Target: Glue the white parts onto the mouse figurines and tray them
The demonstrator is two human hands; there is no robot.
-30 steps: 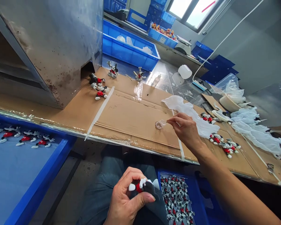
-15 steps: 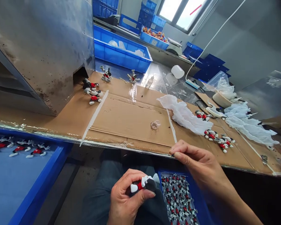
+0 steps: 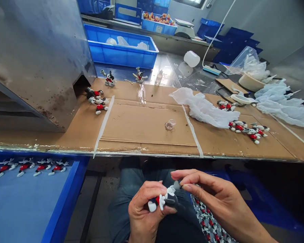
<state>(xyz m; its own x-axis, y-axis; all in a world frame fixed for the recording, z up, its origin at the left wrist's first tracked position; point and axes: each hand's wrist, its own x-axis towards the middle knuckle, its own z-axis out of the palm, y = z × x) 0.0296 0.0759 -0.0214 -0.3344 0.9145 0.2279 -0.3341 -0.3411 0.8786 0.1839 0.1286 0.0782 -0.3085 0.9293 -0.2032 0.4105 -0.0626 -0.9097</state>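
Note:
My left hand (image 3: 144, 211) grips a small mouse figurine (image 3: 164, 199) in black, red and white, held over my lap. The fingertips of my right hand (image 3: 212, 199) pinch the figurine's top end, touching it from the right. Below both hands lies a blue tray of several similar figurines (image 3: 210, 226), partly hidden by my right arm. A small clear cup (image 3: 170, 125) stands on the cardboard-covered bench (image 3: 147, 125) in front of me.
Finished figurines lie on the bench at the left (image 3: 97, 100), at the right (image 3: 245, 128) and in a blue tray (image 3: 30, 167) at lower left. White plastic bags (image 3: 205, 109) lie on the cardboard. A metal machine housing (image 3: 40, 57) stands at the left, blue crates (image 3: 121, 52) behind.
My right hand has drawn back from the clear cup on the bench down to my lap and now touches the figurine in my left hand. The camera has tilted down.

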